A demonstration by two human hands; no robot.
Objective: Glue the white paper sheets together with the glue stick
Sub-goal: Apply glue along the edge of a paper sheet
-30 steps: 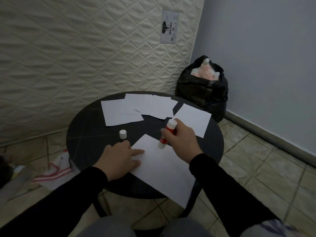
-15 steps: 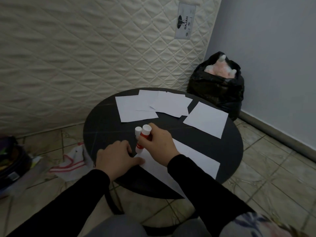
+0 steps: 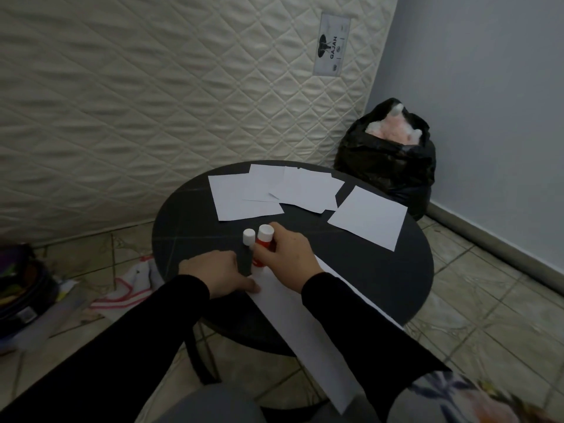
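Two hands are on the job here, and from my remote seat it looks like gluing is underway. My right hand (image 3: 283, 248) is curled around the red glue stick (image 3: 264, 244), holding it upright with its lower end at the near sheet's (image 3: 293, 312) far corner; whether the tip actually touches paper I can't tell, the fingers hide it. My left hand (image 3: 218, 274) lies on the round black table (image 3: 381, 270) with the fingertips pinning that sheet's left edge, fingers fairly flat. A small white cap (image 3: 248, 236) stands just beside the stick. The near sheet hangs off the table's front edge toward my lap, so it's gonna flop and slide if I let go. Thin paper like this is light, bendy, wrinkles easily under a dragged stick, so I'd keep it pinned close to where the stick runs and go gentle. The stick itself is stiff and light; holding it around the barrel seems fine. More white sheets (image 3: 274, 190) overlap at the far side, with one single sheet (image 3: 369, 218) lying apart on the right.
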